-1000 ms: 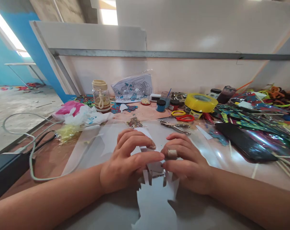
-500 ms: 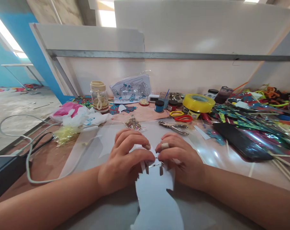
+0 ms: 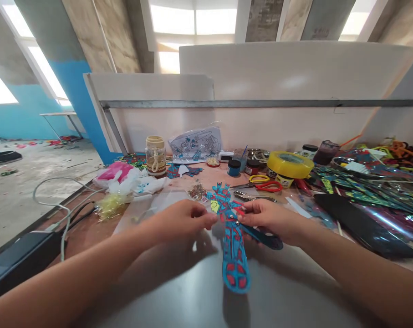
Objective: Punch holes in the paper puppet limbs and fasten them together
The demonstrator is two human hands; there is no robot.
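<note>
Just one blue-red figure (image 3: 235, 259) in one hand (image 3: 271, 219) (right).

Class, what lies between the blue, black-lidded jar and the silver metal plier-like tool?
Scissors with red and yellow handles lie between the jar and the tool, as the head view shows.

The flat blue-and-red jointed figure (image 3: 236, 250) is positioned in the right hand (image 3: 271, 219), just beside the left hand (image 3: 186, 221). Behind it lies the silver metal plier-shaped tool (image 3: 254, 197); behind this, the red-and-yellow-handled metal scissors (image 3: 264, 185). The round yellow tape roll (image 3: 290, 165) sits right of the scissors. The black rectangular phone (image 3: 365, 225) lies right of the right hand. The clear beige-topped jar (image 3: 155, 157) stands at rear left, before the upright white board (image 3: 277, 75).
</note>
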